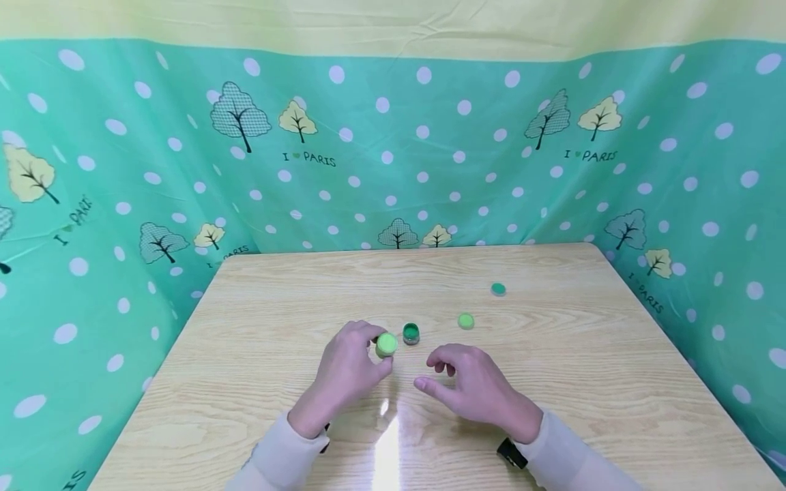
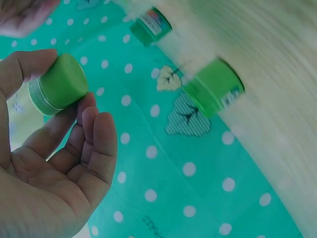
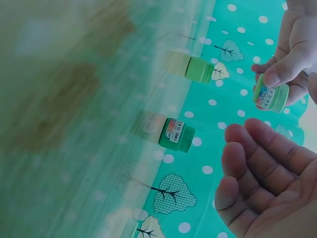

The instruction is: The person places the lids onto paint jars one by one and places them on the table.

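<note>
My left hand (image 1: pixel 350 361) pinches a small light green jar (image 1: pixel 387 344) between thumb and fingers, above the table. In the left wrist view, thumb and fingertips sit around this jar (image 2: pixel 62 84); a label shows on it (image 3: pixel 266 97) in the right wrist view. Close by on its right stands a dark green jar (image 1: pixel 411 333). Empty and with fingers loosely bent, my right hand (image 1: pixel 475 385) hovers nearer the person. Its palm and fingers (image 3: pixel 267 173) face the right wrist camera, beside the left hand's jar.
A round light green piece (image 1: pixel 466 320) lies on the wooden table (image 1: pixel 276 293), and a dark green one (image 1: pixel 499 289) farther back. A labelled green jar (image 3: pixel 177 135) and a lighter green one (image 3: pixel 198 69) show in the right wrist view. A polka-dot curtain (image 1: pixel 424 157) encloses the table.
</note>
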{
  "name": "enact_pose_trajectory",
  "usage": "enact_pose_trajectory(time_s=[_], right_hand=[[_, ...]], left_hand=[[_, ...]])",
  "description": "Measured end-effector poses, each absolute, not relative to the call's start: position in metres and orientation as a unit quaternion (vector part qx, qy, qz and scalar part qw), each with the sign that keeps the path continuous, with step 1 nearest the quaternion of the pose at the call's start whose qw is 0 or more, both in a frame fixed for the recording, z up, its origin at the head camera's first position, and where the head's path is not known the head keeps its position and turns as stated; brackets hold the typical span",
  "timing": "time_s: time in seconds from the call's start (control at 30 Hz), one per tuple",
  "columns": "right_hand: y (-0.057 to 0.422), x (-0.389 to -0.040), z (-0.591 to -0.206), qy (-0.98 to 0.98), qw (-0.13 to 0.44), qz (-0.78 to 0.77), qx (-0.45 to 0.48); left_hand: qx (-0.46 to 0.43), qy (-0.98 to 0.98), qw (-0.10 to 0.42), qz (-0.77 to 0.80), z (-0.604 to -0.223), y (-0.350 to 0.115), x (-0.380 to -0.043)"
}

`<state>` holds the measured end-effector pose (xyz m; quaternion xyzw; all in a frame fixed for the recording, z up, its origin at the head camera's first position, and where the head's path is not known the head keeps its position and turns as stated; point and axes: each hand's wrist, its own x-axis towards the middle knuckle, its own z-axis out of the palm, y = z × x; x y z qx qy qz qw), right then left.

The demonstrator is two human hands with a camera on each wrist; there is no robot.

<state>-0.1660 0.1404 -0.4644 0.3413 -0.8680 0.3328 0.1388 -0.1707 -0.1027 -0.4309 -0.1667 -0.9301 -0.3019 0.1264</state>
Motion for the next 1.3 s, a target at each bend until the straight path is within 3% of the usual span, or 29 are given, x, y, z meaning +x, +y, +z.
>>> enact_pose_trajectory(time_s=[0.17,0.43,1.3], right_hand=[[0.143,-0.164,-0.463,-0.878,0.124,0.322,0.331],[0.148,-0.163,-0.464,-0.879,0.145,0.309,0.333],[0.153,-0.158,-0.463,-0.888,0.128,0.308,0.316]], left_hand=[[-0.142,-0.934,0.145,-0.295,-0.425,-0.115,-0.181],[-0.104,-0.939,0.147,-0.292,-0.419,-0.133,-0.193],[0.029,-0.963,0.048,-0.264,-0.442,-0.209,-0.254]])
